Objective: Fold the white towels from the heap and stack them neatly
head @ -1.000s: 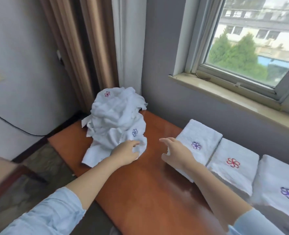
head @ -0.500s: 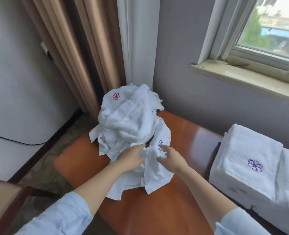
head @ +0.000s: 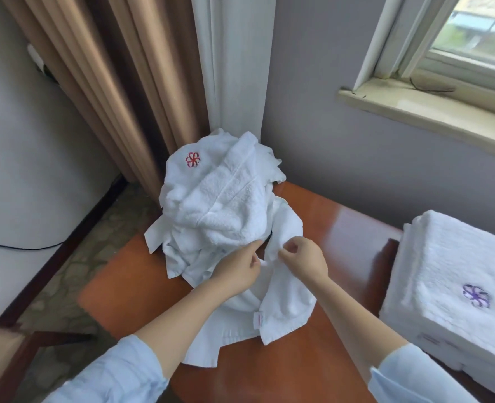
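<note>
Towel (head: 287, 303) lay lengthwise from the heap (head: 220, 199) toward me across the tabletop (head: 342, 228); my left hand (head: 237, 270) and right hand (head: 304, 261) pinched its far edge with curled fingers.

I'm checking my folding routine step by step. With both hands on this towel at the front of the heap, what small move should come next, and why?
Probably draw the towel up and toward you, clear of the heap. The left hand and right hand pinch its upper edge close together, and its far part seems tucked against the heap.
</note>
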A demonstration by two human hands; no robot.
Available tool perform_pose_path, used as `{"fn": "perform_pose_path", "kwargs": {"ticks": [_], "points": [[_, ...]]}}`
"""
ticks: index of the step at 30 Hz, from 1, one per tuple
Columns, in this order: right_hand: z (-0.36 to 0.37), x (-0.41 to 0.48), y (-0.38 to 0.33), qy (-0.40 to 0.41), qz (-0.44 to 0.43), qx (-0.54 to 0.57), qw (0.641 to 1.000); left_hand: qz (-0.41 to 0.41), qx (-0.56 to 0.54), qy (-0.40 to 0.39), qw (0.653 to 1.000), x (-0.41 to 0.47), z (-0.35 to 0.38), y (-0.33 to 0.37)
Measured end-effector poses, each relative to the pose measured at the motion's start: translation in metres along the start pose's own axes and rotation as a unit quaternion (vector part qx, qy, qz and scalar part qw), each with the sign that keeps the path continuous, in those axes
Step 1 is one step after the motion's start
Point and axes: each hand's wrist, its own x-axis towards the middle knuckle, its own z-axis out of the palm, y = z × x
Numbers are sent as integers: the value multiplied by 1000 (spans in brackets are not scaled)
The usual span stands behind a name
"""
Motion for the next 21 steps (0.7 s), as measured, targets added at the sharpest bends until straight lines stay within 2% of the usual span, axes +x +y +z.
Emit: {"fn": "perform_pose_path", "kwargs": {"ticks": [5,8,13,16,19,21], "points": [[-42,-15,-7,36,0,193,981,66,3,54,996,12,-1,29],[-71,-31,-6,14,5,237,971,142,12,67,988,10,-1,52],[-117,-73,16,-21,-26,213,977,252,98,34,962,0,4,91],[-139,-103,32,-44,-24,202,978,314,157,-12,936,-11,15,113],[-157,-131,56,-39,-14,164,986,282,121,-119,944,-32,32,134],[-166,-145,78,-35,-7,103,994,275,116,-146,943,-46,49,147]]}}
